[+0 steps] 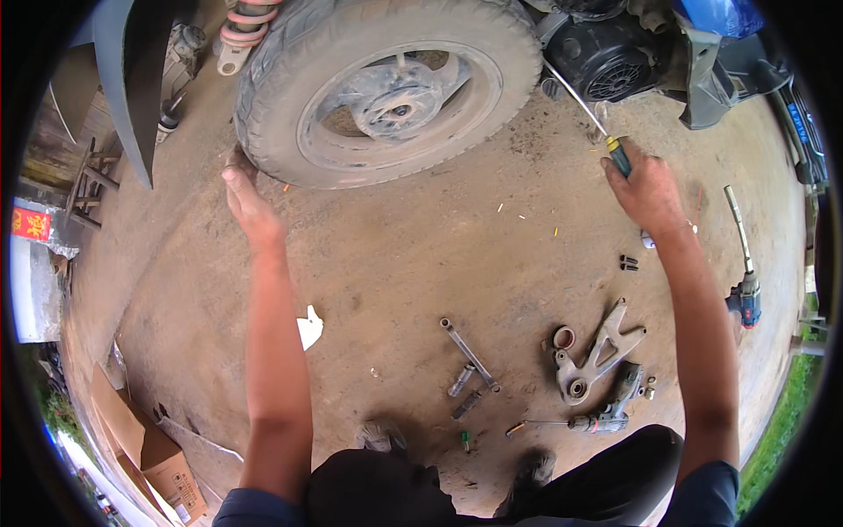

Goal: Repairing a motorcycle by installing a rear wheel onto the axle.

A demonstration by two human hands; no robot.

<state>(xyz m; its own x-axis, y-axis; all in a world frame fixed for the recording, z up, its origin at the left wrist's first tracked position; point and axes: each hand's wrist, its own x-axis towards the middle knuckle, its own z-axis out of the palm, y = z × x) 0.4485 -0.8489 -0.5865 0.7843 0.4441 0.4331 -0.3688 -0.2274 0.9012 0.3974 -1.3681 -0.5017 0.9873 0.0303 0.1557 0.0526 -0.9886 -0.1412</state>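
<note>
A dusty scooter wheel (503,97) with a grey rim fills the upper middle. My left hand (248,198) is at the tire's lower left, fingers extended, touching or very close to the tread. In my right hand (642,184) is a long screwdriver (616,155) with a green and yellow handle, its shaft reaching up-left to the gap between the tire and the black finned engine cover (606,61); its tip is hard to make out. A shock absorber with a pink spring (244,28) stands left of the wheel.
A wrench (471,354), grey bracket (587,367), metal ring (564,338) and power drill (616,404) lie on the concrete floor (386,255) below. An impact driver (749,299) and metal bar (739,227) lie right, a white scrap (310,328) centre-left, a cardboard box (158,465) lower left.
</note>
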